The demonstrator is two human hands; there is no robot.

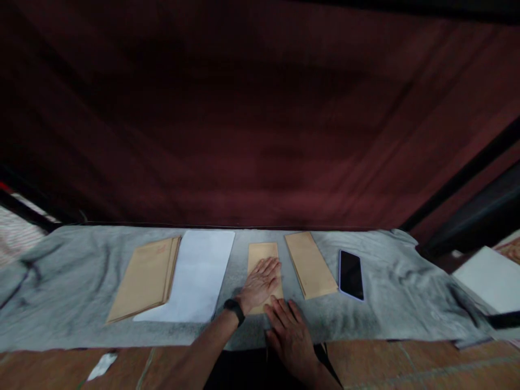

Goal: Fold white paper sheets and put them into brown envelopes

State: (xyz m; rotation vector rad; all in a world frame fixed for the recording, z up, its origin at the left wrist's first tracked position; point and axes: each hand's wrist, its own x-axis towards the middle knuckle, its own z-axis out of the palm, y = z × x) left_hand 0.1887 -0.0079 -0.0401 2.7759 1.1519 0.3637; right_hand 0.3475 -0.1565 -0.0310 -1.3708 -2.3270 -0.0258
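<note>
A narrow brown envelope (262, 251) lies lengthwise in front of me on a grey cloth. Flat across its middle rests my left hand (260, 280), fingers stretched out toward the upper right, a black band on the wrist. My right hand (287, 327) touches the envelope's lower right corner with its fingertips, its fingers spread and nothing held. Just to the right is a small stack of similar narrow brown envelopes (312, 266). To the left, white paper sheets (203, 276) lie partly under a stack of larger brown envelopes (142, 279).
A phone (351, 275) in a pale purple case lies right of the narrow stack. The grey cloth (390, 303) covers the long surface, with a dark red panel (260, 135) rising behind it. On the tiled floor (365, 363) lies a white scrap (102, 365).
</note>
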